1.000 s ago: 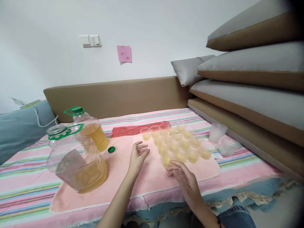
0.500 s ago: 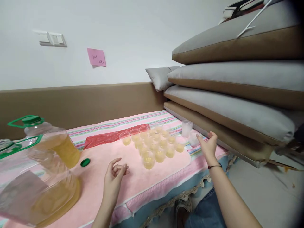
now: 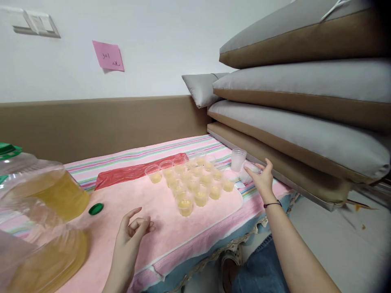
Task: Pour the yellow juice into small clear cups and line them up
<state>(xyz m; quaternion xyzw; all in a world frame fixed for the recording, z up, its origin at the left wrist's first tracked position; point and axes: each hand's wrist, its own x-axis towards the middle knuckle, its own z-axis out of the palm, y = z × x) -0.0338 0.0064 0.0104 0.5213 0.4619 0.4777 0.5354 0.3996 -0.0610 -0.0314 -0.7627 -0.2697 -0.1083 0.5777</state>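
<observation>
Part-filled cups [image 3: 192,185]: stand upright in close rows on the pink mat [image 3: 122,195], each holding pale yellow liquid low inside; sit between the two hands, beyond both jugs to the right.
Left hand [image 3: 130,232]: hovers over the mat, left of the cups and apart from them; curls loosely, with a gap between thumb and forefinger.
Right hand [image 3: 262,177]: reaches to the clear cups [image 3: 250,167] beyond the mat's right end; bends thumb and fingers around their near side, apart from one another; cannot tell whether closed on the plastic or merely beside it.
Bracelet [image 3: 273,204]: circles the right wrist, thin and dark.
Upright stack [image 3: 238,159]: stands just behind the clear cups, frosted-looking, on the striped cloth [image 3: 165,146].
Front jug [image 3: 45,260]: rests at lower left, cut off by the picture's edge, with yellow liquid in the bottom.
Rear jug [image 3: 61,197]: stands behind the front one, also part full.
Green cap [image 3: 95,208]: lies on the mat near the rear jug.
Red plastic [image 3: 128,171]: stretches along the mat's far edge, behind the cups.
Cushions [image 3: 299,85]: pile up at right, grey and brown.
</observation>
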